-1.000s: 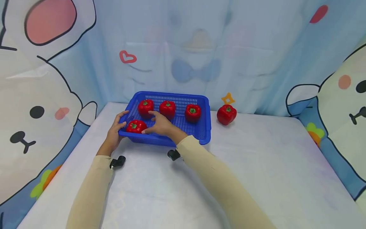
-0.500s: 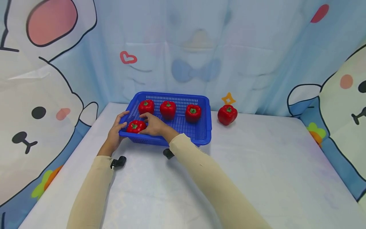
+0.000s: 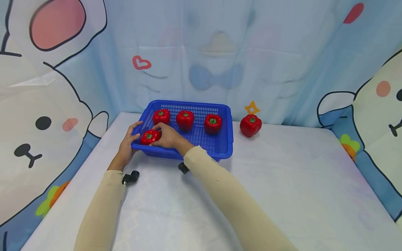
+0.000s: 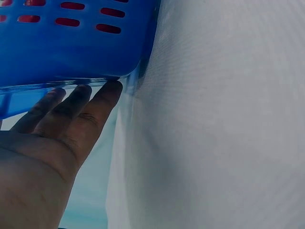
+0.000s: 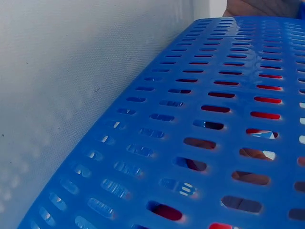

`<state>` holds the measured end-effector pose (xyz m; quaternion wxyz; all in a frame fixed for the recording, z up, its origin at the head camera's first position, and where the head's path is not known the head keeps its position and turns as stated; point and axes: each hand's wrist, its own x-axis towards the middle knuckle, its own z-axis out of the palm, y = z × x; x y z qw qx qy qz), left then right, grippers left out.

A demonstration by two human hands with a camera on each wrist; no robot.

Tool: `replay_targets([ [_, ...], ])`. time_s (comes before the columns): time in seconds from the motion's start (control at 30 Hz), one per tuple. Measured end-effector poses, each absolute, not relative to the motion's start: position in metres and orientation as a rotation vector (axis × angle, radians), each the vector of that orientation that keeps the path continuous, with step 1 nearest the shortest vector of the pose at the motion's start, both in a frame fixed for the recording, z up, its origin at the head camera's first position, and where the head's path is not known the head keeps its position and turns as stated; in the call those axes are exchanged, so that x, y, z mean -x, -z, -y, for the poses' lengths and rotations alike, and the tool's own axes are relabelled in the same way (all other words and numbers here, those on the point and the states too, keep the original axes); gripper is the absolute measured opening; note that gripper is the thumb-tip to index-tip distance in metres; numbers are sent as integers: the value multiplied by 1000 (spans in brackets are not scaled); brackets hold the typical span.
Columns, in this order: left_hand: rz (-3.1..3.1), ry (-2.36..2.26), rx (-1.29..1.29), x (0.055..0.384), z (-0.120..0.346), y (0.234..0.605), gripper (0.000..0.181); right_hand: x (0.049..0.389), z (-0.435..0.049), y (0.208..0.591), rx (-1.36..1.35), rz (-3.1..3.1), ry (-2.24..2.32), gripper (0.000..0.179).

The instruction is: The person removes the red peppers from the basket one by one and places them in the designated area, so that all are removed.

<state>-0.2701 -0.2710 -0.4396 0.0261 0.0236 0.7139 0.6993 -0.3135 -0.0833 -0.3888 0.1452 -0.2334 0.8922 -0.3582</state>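
Observation:
A blue plastic basket [image 3: 185, 154] with slotted walls stands toward the back of the table. At its left end my left hand [image 3: 126, 145] grips the rim, thumb on top; the left wrist view shows the fingers [image 4: 97, 112] against the basket's outer side. My right hand [image 3: 169, 136] reaches in over the front rim and holds a red bell pepper [image 3: 149, 137] in the front left corner, thumb on the near side and fingers behind. More red bell peppers lie inside: one back left [image 3: 161, 116], one back middle [image 3: 185, 120], one at the right [image 3: 213, 123].
Another red bell pepper [image 3: 250, 125] sits on the white-covered table [image 3: 301, 181], right of the basket. A light blue curtain [image 3: 216, 45] with cartoon prints hangs right behind the table. Small black wrist cameras [image 3: 131, 177] stick out from the sleeves.
My right hand has moved left inside the basket, and its spread thumb and fingers have closed on the front left bell pepper. My left hand stays at the rim.

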Motion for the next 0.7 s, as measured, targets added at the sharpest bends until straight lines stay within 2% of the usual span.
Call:
replay_targets([
  [0.4, -2212, -2165, -83, 270, 272, 438, 55, 314, 80, 389, 710, -2615, 1135, 69],
  [0.7, -2222, -2153, -99, 271, 273, 440, 53, 306, 54, 372, 460, -2548, 1477, 68],
])
